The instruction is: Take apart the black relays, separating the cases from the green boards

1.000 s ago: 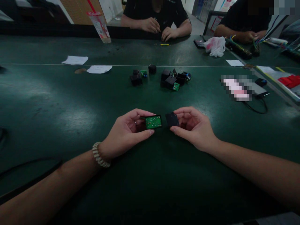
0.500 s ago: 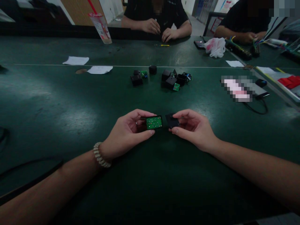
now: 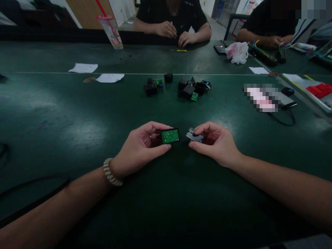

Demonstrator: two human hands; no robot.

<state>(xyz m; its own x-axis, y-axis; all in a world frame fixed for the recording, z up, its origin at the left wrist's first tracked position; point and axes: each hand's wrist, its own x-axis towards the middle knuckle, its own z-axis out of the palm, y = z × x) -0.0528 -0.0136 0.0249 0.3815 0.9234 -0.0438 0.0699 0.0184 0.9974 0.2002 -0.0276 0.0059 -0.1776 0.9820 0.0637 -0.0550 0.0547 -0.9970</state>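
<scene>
Between the thumb and fingers of my left hand (image 3: 141, 143) is a small black plastic case (image 3: 178, 135). A green circuit board (image 3: 169, 136) sits inside it, its soldered face turned up toward me. My right hand (image 3: 216, 141) pinches a flat dark cover (image 3: 194, 135) that catches the light and looks grey. A short gap separates the cover from the case. Both hands are just above the green tabletop (image 3: 166, 193).
Beyond my hands lie black casings (image 3: 189, 91) and small green boards (image 3: 195, 96). Papers (image 3: 110, 77) are at the left, a plastic bag (image 3: 237, 52) and cable at the right. A lidded cup (image 3: 111, 33) stands far left. Two people sit opposite.
The cover in my right hand has tilted and shifted slightly right, so its face now shines grey. My left hand keeps the case almost still.
</scene>
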